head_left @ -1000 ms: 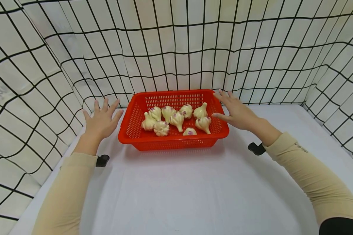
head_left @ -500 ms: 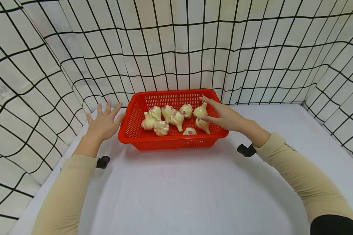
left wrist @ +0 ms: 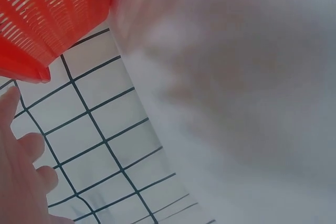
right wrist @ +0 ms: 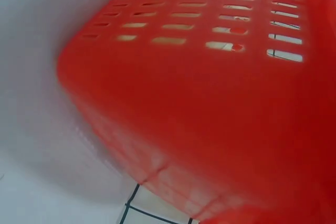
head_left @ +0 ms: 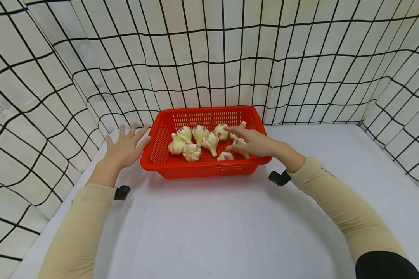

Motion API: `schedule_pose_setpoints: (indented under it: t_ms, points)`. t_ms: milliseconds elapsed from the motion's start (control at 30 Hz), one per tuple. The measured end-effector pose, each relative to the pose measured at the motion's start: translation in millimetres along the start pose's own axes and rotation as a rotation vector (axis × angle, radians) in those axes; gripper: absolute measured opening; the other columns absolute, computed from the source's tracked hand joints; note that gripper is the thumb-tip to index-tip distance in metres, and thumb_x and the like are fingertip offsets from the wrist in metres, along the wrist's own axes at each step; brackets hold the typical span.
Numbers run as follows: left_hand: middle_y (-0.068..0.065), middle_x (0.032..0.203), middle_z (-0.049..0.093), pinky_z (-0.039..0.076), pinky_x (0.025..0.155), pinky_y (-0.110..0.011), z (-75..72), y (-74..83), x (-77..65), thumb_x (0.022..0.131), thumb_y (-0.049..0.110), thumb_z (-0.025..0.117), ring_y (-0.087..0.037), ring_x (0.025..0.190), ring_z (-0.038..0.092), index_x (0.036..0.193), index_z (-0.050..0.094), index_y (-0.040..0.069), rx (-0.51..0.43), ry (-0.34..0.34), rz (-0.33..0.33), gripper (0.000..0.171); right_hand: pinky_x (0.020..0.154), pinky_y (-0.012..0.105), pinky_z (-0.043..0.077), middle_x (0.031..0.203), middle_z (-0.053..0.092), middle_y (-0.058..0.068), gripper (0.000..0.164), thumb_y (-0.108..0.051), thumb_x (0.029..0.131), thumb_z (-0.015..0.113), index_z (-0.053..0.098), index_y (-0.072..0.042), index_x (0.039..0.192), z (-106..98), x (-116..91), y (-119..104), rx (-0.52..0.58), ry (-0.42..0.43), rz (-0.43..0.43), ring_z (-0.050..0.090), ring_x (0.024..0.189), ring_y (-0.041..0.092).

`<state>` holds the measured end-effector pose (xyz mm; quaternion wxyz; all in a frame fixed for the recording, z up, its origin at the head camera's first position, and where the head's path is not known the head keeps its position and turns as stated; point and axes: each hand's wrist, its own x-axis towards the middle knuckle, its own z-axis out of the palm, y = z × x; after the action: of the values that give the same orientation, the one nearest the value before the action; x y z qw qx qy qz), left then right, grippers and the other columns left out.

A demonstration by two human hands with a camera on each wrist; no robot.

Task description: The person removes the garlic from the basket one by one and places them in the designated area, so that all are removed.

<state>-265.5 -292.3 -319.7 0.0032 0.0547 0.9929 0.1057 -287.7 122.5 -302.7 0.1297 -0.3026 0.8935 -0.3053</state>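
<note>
A red plastic basket [head_left: 209,170] with slotted walls holds several whitish garlic bulbs [head_left: 210,143] with purple marks. My right hand [head_left: 255,142] reaches over the basket's right side, thumb and fingers spread apart above the bulbs there, partly covering two of them. Whether it touches a bulb cannot be told. My left hand [head_left: 123,151] is spread beside the basket's left end, its thumb near the rim; in the left wrist view its fingers [left wrist: 31,148] show apart from the basket wall [left wrist: 68,19]. Only the basket's outer side [right wrist: 184,87] fills the right wrist view.
A white tabletop [head_left: 202,224] lies under the basket and extends in front of it. Black netting [head_left: 223,62] over white walls stands behind and at both sides. A black camera mount [head_left: 279,178] hangs under the right wrist, another [head_left: 122,192] under the left.
My right hand has moved left, from the basket's right rim to over the garlic bulbs inside. The left hand has shifted slightly right toward the basket. The bulbs look unmoved.
</note>
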Motion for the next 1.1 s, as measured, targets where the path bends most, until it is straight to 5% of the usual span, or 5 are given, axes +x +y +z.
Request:
schedule_pose_setpoints:
  t_ms: [467,1100]
  points:
    - [-0.025,0.168,0.000,-0.019,0.105,-0.078,-2.4,-1.6,2.3,0.106,0.063,0.015,-0.050,0.150,-0.017,0.165,0.016,0.024,0.013,-0.024,0.036,0.071,0.104,0.050,0.050,0.153,0.048,0.016,0.069,-0.027,0.096,0.073,0.043,-0.016,0.157,3.5,15.7,-5.2,0.037,-0.153,0.077,0.054,0.132,0.037]
    - [-0.026,0.168,0.003,-0.019,0.106,-0.077,2.1,-1.3,1.5,0.107,0.062,0.017,-0.050,0.151,-0.014,0.165,0.019,0.021,-0.004,-0.009,0.049,0.071,0.104,0.042,0.049,0.134,0.063,0.012,0.050,-0.018,0.096,0.072,0.059,-0.007,0.143,18.5,31.4,-2.4,-0.132,-0.223,0.073,0.059,0.116,0.026]
